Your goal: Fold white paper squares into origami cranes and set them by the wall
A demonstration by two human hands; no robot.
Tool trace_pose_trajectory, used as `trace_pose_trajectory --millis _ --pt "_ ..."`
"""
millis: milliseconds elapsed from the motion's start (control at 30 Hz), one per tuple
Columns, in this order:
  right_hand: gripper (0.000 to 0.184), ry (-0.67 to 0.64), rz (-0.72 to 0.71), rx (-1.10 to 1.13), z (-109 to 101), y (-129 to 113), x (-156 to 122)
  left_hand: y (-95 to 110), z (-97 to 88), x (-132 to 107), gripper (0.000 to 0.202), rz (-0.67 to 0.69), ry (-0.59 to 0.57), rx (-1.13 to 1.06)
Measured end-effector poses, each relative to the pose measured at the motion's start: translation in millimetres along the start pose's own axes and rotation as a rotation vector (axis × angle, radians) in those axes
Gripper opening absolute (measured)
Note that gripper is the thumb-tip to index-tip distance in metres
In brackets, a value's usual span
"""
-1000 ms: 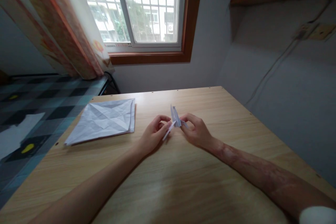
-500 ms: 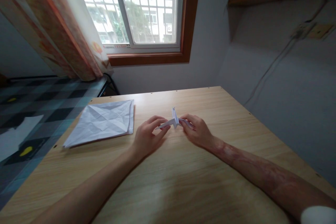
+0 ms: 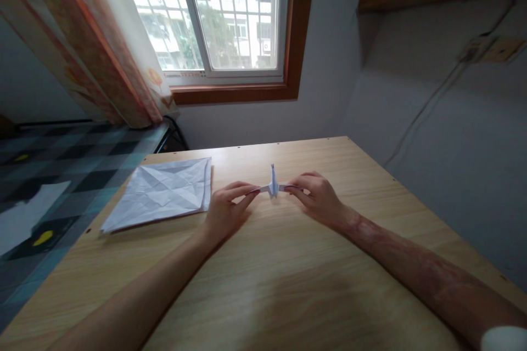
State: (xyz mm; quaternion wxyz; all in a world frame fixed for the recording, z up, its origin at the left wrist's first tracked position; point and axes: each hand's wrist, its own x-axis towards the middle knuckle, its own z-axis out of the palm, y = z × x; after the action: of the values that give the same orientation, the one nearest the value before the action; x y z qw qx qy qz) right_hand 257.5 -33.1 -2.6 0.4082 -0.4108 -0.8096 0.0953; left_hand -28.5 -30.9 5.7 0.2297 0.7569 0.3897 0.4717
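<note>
A small folded white paper figure [image 3: 272,185] sits just above the wooden table [image 3: 288,285], with a thin point standing upright in its middle. My left hand [image 3: 224,211] pinches its left tip between thumb and fingers. My right hand [image 3: 319,197] pinches its right tip the same way. The two tips stretch out sideways between the hands. Both forearms rest low over the table.
A stack of creased white paper sheets [image 3: 162,192] lies on the table to the left of my hands. Beyond the table's left edge is a bed with a checked cover [image 3: 49,175]. A window [image 3: 222,16] and curtain [image 3: 94,38] stand behind; a wall [image 3: 444,137] runs along the right.
The hands have drawn apart, pulling the figure's two side tips outward to lie level. The figure has turned so its point stands straight up.
</note>
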Motion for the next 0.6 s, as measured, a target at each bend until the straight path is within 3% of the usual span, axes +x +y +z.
trace_pose_trajectory --millis 333,467,600 --pt "0.030 -0.064 -0.085 0.022 -27.3 19.0 14.9 -12.8 2.0 -5.3 0.020 -0.019 -0.036 0.206" --pt "0.033 -0.067 0.031 0.144 -29.1 31.3 15.5 -13.1 0.9 -4.8 0.023 -0.018 -0.028 0.309" --pt "0.040 0.000 0.265 0.296 -34.9 52.5 17.8 -14.4 -0.1 -4.0 0.024 0.004 -0.095 0.438"
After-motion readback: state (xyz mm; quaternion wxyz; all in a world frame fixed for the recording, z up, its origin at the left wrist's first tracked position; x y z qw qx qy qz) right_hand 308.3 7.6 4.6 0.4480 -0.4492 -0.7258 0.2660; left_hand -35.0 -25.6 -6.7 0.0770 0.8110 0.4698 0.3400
